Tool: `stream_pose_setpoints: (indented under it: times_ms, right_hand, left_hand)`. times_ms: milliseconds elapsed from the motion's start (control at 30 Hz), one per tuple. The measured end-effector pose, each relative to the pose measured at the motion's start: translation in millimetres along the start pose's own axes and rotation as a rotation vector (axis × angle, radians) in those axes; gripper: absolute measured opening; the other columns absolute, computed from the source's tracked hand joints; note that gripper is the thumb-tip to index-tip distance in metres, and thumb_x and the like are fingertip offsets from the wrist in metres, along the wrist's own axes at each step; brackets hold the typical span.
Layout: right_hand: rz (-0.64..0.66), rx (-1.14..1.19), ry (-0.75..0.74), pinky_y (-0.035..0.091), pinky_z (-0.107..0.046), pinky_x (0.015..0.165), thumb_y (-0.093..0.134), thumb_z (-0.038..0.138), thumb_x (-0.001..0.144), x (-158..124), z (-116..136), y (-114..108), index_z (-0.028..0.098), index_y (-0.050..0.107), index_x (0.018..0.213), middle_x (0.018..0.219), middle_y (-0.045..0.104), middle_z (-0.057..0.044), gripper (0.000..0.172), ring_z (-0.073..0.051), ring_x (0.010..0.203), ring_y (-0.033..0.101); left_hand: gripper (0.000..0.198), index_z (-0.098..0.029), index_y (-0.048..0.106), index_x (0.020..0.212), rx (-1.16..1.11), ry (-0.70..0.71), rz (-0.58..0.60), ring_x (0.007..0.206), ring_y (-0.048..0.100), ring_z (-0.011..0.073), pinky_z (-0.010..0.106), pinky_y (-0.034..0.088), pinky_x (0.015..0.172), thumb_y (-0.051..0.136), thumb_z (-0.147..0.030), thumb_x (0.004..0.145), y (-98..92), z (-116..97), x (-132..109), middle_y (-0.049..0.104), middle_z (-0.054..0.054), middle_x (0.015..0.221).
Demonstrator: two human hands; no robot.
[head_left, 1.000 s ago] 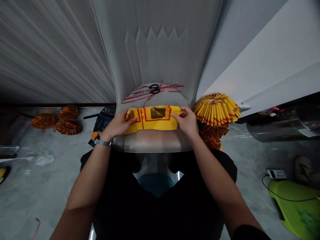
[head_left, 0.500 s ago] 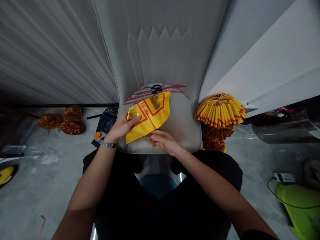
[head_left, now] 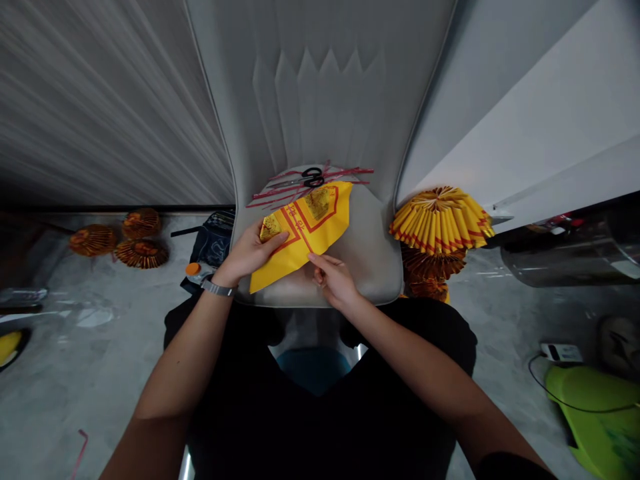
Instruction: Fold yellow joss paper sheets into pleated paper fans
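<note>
A yellow paper sheet (head_left: 325, 230) with red print and gold foil patches is held tilted above the seat of a grey chair (head_left: 370, 273). My left hand (head_left: 253, 253) grips its left side, thumb on top and the other fingers hidden beneath. At the sheet's lower edge, my right hand (head_left: 335, 277) pinches the paper between thumb and fingers. Just beyond the sheet, black-handled scissors (head_left: 313, 177) lie across several red plastic strips (head_left: 350, 173) on the seat.
Pleated yellow paper fans (head_left: 440, 217) are stacked right of the chair. Several pleated gold pieces (head_left: 143, 253) lie on the floor at left, near a dark bag (head_left: 215, 243) and an orange-capped bottle (head_left: 193, 269). A green object (head_left: 595, 407) stands at lower right.
My right hand has risen from below the sheet and now pinches its lower edge. The sheet has shifted slightly right, with my left hand still holding it.
</note>
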State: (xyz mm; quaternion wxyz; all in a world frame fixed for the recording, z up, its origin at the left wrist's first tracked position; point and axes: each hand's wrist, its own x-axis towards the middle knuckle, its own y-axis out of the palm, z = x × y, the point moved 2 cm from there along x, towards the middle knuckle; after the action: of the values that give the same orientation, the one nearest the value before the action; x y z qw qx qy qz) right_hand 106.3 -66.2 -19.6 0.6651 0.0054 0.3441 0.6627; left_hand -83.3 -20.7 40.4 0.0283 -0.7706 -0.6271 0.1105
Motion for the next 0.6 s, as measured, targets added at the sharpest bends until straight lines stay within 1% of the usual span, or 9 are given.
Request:
stream_pose_setpoints:
  times_ms: [100, 267, 433, 600]
  right_hand:
    - [-0.021, 0.011, 0.002, 0.023, -0.027, 0.045, 0.092, 0.044, 0.063, 1, 2, 0, 0.023, 0.058, 0.059, 0.048, 0.041, 0.01, 0.041, -0.006, 0.043, 0.03]
    - [0.038, 0.093, 0.041, 0.019, -0.026, 0.043, 0.094, 0.039, 0.061, 0, 7, 0, 0.022, 0.047, 0.057, 0.05, 0.037, 0.012, 0.05, -0.004, 0.042, 0.025]
    - [0.056, 0.168, 0.094, 0.016, -0.025, 0.043, 0.094, 0.032, 0.06, -2, 12, 0, 0.022, 0.045, 0.059, 0.051, 0.032, 0.014, 0.051, -0.003, 0.043, 0.021]
    - [0.069, 0.179, 0.118, 0.014, -0.026, 0.044, 0.092, 0.029, 0.062, -2, 15, 0, 0.023, 0.042, 0.061, 0.052, 0.027, 0.014, 0.05, -0.003, 0.044, 0.018]
  left_hand:
    - [0.062, -0.017, 0.065, 0.124, -0.027, -0.012, 0.005, 0.111, 0.075, 0.0334, 0.043, 0.064, 0.092, 0.078, -0.064, 0.085, 1.2, 1, 0, 0.076, 0.014, 0.125]
    - [0.06, -0.018, 0.065, 0.122, -0.055, -0.044, 0.012, 0.109, 0.076, 0.0331, 0.043, 0.065, 0.09, 0.08, -0.062, 0.083, 3.6, 0, -1, 0.077, 0.012, 0.124]
    - [0.063, -0.017, 0.064, 0.122, -0.044, -0.039, 0.024, 0.11, 0.075, 0.0334, 0.043, 0.065, 0.093, 0.081, -0.063, 0.082, 3.7, -1, 0, 0.076, 0.013, 0.125]
    - [0.067, -0.018, 0.063, 0.128, -0.043, -0.035, 0.041, 0.116, 0.073, 0.0357, 0.045, 0.064, 0.095, 0.08, -0.064, 0.083, 4.2, -2, 0, 0.075, 0.014, 0.129]
